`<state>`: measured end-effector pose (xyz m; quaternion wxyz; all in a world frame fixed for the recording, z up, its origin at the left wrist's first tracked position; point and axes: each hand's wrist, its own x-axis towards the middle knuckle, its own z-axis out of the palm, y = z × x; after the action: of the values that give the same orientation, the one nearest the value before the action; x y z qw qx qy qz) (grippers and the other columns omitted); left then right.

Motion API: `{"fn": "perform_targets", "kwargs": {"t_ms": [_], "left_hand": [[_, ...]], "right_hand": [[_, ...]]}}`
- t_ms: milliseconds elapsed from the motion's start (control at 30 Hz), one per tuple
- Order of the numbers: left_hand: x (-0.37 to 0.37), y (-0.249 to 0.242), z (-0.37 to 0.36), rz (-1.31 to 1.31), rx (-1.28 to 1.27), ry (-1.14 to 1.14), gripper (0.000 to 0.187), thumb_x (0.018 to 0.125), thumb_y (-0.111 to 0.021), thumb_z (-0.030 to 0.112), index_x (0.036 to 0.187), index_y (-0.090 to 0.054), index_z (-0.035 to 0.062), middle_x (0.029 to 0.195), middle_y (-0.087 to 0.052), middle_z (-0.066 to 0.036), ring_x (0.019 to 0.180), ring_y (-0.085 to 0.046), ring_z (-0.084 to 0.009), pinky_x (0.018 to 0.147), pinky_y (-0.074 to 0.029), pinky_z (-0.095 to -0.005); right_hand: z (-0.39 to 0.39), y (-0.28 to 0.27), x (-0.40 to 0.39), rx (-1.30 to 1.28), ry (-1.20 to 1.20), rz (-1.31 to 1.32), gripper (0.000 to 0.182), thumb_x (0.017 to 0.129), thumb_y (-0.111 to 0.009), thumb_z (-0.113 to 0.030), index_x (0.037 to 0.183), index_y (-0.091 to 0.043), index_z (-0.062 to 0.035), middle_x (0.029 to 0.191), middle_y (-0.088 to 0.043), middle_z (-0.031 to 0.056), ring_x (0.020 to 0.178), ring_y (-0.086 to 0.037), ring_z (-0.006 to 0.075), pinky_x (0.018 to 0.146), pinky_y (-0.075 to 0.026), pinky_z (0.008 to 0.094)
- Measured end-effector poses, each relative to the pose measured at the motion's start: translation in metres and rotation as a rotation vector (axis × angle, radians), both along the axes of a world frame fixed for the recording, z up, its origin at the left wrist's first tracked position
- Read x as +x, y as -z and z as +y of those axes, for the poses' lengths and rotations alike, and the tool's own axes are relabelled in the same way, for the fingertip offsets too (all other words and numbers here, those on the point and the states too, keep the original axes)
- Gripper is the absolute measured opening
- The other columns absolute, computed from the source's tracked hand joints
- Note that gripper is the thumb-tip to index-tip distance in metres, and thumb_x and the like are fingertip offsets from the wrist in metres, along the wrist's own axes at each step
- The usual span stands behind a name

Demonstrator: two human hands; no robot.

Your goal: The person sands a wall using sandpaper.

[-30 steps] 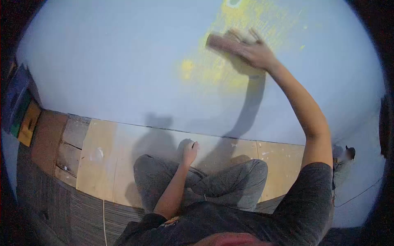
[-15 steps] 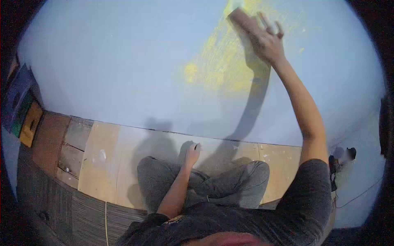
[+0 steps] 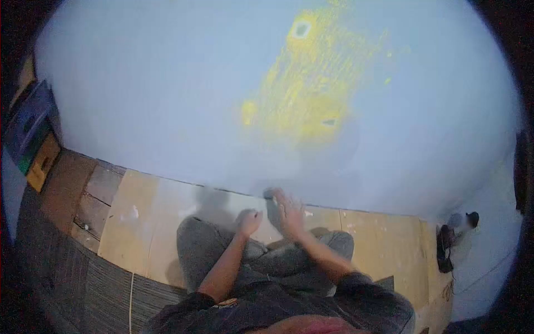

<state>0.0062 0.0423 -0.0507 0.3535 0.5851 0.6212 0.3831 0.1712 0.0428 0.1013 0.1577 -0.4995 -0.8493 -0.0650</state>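
In front of my crossed legs, my right hand [image 3: 289,214] is blurred, low by the base of the pale blue wall [image 3: 167,83]. A dark end of the brown block [image 3: 270,193] shows at its fingertips; the rest is hidden under the hand. My left hand [image 3: 250,222] is closed over my lap, just left of the right hand, with a tiny dark thing at its thumb that I cannot make out. Above both hands, a scratched yellow patch [image 3: 311,78] marks the wall, with a pale spot near its top and a small grey mark low down.
Light wooden boards [image 3: 384,239] run along the wall base. Dark ridged matting [image 3: 105,289] lies at the lower left. Blue and yellow objects [image 3: 41,170] stand at the far left. Dark items with a cord [image 3: 445,247] sit at the right.
My right hand has come down from the upper part of the yellow patch to the wall's foot, beside my left hand. My left hand has shifted slightly left and down in view.
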Motion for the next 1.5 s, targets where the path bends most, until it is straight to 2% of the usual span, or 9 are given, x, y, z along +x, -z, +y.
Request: {"fn": "perform_targets", "kwargs": {"t_ms": [133, 300, 400, 767, 900, 1100, 1167, 1267, 1500], "left_hand": [[0.031, 0.026, -0.002, 0.565, -0.071, 0.457, 0.047, 0.095, -0.048, 0.036, 0.131, -0.049, 0.0063, 0.101, -0.066, -0.024, 0.099, -0.062, -0.0387, 0.083, -0.048, -0.0498], [0.038, 0.112, -0.007, 0.434, 0.401, 0.233, 0.038, 0.098, -0.05, 0.035, 0.126, -0.056, 0.0096, 0.102, -0.068, -0.015, 0.094, -0.065, -0.0292, 0.081, -0.051, -0.0431], [0.023, 0.015, -0.021, -0.681, -0.304, 0.257, 0.045, 0.098, -0.051, 0.044, 0.112, -0.067, 0.0043, 0.103, -0.067, -0.008, 0.088, -0.063, -0.0175, 0.078, -0.051, -0.035], [0.018, -0.071, -0.035, -1.164, -0.707, 0.009, 0.028, 0.096, -0.06, 0.033, 0.111, -0.063, 0.0098, 0.1, -0.067, -0.006, 0.087, -0.065, -0.0187, 0.073, -0.054, -0.0343], [0.0, 0.009, -0.021, -1.217, -0.774, -0.051, 0.026, 0.098, -0.057, 0.031, 0.112, -0.061, 0.01, 0.102, -0.068, -0.007, 0.085, -0.066, -0.0223, 0.074, -0.055, -0.0354], [0.026, -0.04, -0.034, -1.191, -0.711, -0.236, 0.029, 0.097, -0.057, 0.025, 0.121, -0.055, 0.0094, 0.116, -0.064, -0.009, 0.105, -0.062, -0.0263, 0.093, -0.05, -0.0446], [0.004, 0.114, -0.014, -1.218, -0.448, 0.044, 0.026, 0.096, -0.056, 0.02, 0.12, -0.056, 0.0096, 0.117, -0.063, -0.008, 0.106, -0.061, -0.0277, 0.095, -0.048, -0.0461], [0.029, -0.005, -0.038, -1.485, -0.634, -0.232, 0.012, 0.095, -0.056, 0.018, 0.101, -0.063, 0.0088, 0.099, -0.065, -0.008, 0.089, -0.064, -0.0255, 0.081, -0.053, -0.0429], [0.037, 0.066, -0.016, -1.492, -0.535, -0.226, 0.009, 0.092, -0.055, 0.013, 0.093, -0.062, 0.0082, 0.084, -0.065, -0.01, 0.08, -0.065, -0.025, 0.072, -0.054, -0.0398]], "right_hand": [[-0.041, 0.099, 0.02, -0.171, -0.179, 0.202, 0.034, 0.099, -0.042, -0.029, 0.124, -0.057, -0.0115, 0.111, -0.065, 0.015, 0.091, -0.064, 0.038, 0.079, -0.049, 0.0501], [-0.021, 0.124, 0.027, -0.479, -0.226, 0.429, 0.043, 0.101, -0.036, -0.033, 0.134, -0.051, -0.0096, 0.122, -0.062, 0.0182, 0.104, -0.063, 0.0381, 0.088, -0.05, 0.0444], [-0.016, 0.134, 0.023, -0.524, -0.221, 0.456, 0.044, 0.102, -0.035, -0.034, 0.14, -0.045, -0.0139, 0.127, -0.059, 0.0176, 0.111, -0.059, 0.0387, 0.093, -0.048, 0.0451], [-0.031, 0.115, 0.0, -0.631, -0.084, 0.126, 0.057, 0.096, -0.045, -0.031, 0.147, -0.03, -0.0103, 0.146, -0.041, 0.0183, 0.127, -0.047, 0.0406, 0.106, -0.032, 0.0582], [-0.037, 0.144, -0.01, -0.508, -0.133, -0.109, 0.058, 0.093, -0.048, -0.026, 0.146, -0.032, -0.0059, 0.146, -0.04, 0.0197, 0.128, -0.046, 0.0405, 0.106, -0.028, 0.0638], [-0.058, 0.085, -0.007, -0.63, -0.122, -0.007, 0.057, 0.094, -0.046, -0.021, 0.146, -0.031, -0.0012, 0.149, -0.035, 0.0182, 0.133, -0.04, 0.0358, 0.107, -0.029, 0.0577], [-0.068, 0.095, -0.006, -0.457, -0.173, -0.133, 0.057, 0.093, -0.046, -0.018, 0.145, -0.032, -0.0003, 0.149, -0.037, 0.0174, 0.132, -0.041, 0.0345, 0.105, -0.033, 0.0556], [-0.065, 0.14, -0.011, -0.226, -0.171, -0.242, 0.056, 0.092, -0.046, -0.017, 0.144, -0.035, -0.0001, 0.145, -0.041, 0.0165, 0.127, -0.046, 0.032, 0.102, -0.036, 0.0543], [-0.076, 0.082, -0.011, -0.175, -0.237, -0.272, 0.047, 0.09, -0.047, -0.015, 0.134, -0.046, 0.0028, 0.125, -0.057, 0.0193, 0.105, -0.061, 0.0292, 0.091, -0.045, 0.05]]}}
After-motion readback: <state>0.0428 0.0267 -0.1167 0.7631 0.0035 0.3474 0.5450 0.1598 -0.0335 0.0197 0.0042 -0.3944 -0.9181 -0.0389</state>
